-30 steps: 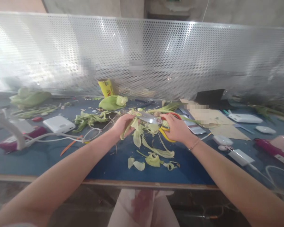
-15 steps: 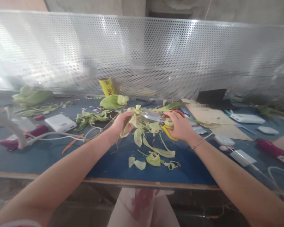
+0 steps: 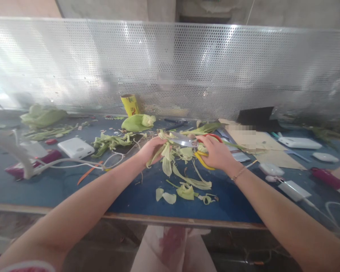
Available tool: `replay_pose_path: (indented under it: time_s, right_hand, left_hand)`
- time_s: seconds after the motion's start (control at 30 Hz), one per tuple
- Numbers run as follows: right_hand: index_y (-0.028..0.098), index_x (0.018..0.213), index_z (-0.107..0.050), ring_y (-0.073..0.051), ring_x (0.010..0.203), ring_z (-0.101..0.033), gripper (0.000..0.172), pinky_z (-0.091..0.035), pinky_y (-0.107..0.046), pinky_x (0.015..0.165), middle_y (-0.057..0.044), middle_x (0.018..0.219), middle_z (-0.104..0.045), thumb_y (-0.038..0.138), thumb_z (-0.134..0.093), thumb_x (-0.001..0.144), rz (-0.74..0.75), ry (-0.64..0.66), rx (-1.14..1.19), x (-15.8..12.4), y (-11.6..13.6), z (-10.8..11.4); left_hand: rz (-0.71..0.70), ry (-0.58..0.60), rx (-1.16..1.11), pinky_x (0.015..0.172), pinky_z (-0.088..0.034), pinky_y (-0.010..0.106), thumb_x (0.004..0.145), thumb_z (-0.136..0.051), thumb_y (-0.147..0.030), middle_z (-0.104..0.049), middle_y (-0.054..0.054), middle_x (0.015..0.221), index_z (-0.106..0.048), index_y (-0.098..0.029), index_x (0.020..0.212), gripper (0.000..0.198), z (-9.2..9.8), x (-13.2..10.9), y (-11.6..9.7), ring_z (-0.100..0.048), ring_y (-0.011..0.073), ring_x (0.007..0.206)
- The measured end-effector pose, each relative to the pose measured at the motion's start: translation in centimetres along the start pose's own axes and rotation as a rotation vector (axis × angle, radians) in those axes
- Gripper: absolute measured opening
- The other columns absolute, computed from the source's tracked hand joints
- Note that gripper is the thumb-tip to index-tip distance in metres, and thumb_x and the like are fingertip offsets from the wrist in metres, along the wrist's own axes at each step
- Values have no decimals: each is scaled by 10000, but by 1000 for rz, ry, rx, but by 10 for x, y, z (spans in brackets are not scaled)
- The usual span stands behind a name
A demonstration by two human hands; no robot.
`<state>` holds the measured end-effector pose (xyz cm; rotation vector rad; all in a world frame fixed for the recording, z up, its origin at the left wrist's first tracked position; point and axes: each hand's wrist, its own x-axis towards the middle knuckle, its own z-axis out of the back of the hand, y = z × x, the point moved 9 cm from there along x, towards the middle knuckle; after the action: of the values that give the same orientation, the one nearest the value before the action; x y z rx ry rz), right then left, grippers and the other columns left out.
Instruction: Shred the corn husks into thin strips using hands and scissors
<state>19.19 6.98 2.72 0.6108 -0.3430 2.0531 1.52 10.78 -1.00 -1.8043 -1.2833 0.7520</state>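
Observation:
My left hand is closed on a pale green, leafy plant piece whose strips droop below the fingers. In my right hand is a pair of scissors with one red and one yellow handle loop. Its metal blades point left and reach the top of the held plant piece; how far apart they are is hard to make out. Under both hands lie limp green scraps. Closer to me are a long curled strip, a crumpled leaf and white-green petals.
A green husk-like bundle lies near a yellow cardboard tube. Wilted leaves and a white charger box with cables are left. Cardboard, white devices and a purple power strip sit right. Behind stands a perforated metal panel.
The plant piece in my left hand has dipped and turned slightly at the scissor blades. My right hand keeps its grip on the scissors. The whole view has shifted a little.

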Motion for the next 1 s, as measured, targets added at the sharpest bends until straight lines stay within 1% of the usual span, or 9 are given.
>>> replay_pose_path:
  time_s: [0.13, 0.23, 0.33, 0.43, 0.6, 0.77, 1.0]
  right_hand:
    - [181, 1289, -436, -260, 960, -576, 537, -472, -333, 724, -121, 1139, -569, 421, -491, 812, 12, -5, -25, 0, 0, -1]
    - [193, 1303, -437, -267, 981, -568, 548, -471, -334, 733, -120, 1151, -563, 433, -492, 814, 0, 11, -46, 0, -2, -3]
    - [215, 1316, -432, -265, 994, -564, 549, -469, -331, 747, -108, 1142, -568, 425, -502, 814, -25, 39, -57, 1, -5, -6]
    - [224, 1322, -430, -261, 998, -563, 551, -466, -328, 755, -99, 1118, -577, 429, -505, 817, -28, 40, -71, 2, -7, -7]
    - [219, 1312, -447, -249, 990, -572, 529, -462, -303, 713, -96, 1106, -593, 420, -507, 826, -4, 18, -100, 1, -7, -8]
    - [226, 1298, -456, -229, 962, -589, 514, -462, -281, 661, -79, 1099, -610, 417, -522, 825, 44, -49, -131, -1, -4, -5]
    - [224, 1279, -474, -214, 932, -604, 496, -466, -274, 657, -72, 1074, -625, 408, -536, 823, 81, -87, -159, -2, -2, -5]
  left_hand:
    - [4, 15, 28, 489, -486, 216, 702, -520, -57, -615, 36, 610, -605, -114, 786, 132, -2, 0, 1, -606, 129, 500]
    - [2, 4, 22, 487, -482, 208, 715, -516, -54, -612, 32, 605, -600, -120, 785, 128, -2, -1, 1, -615, 132, 518]
    - [2, -20, 11, 542, -504, 205, 735, -503, -43, -612, 32, 602, -593, -116, 757, 117, -2, -2, 0, -617, 120, 533]
    - [1, -33, 2, 578, -520, 206, 753, -492, -40, -617, 35, 602, -588, -110, 741, 120, -1, -2, 0, -622, 116, 541]
    - [-1, -11, 4, 529, -515, 187, 768, -472, -37, -614, 32, 578, -585, -106, 741, 135, -3, -1, 0, -631, 122, 530]
    - [16, -9, 15, 496, -507, 173, 770, -474, -45, -622, 35, 571, -578, -102, 754, 119, -3, -1, 1, -649, 135, 550]
    - [25, 2, 14, 520, -516, 166, 780, -449, -40, -608, 22, 531, -568, -104, 743, 141, -4, -2, 1, -648, 127, 540]
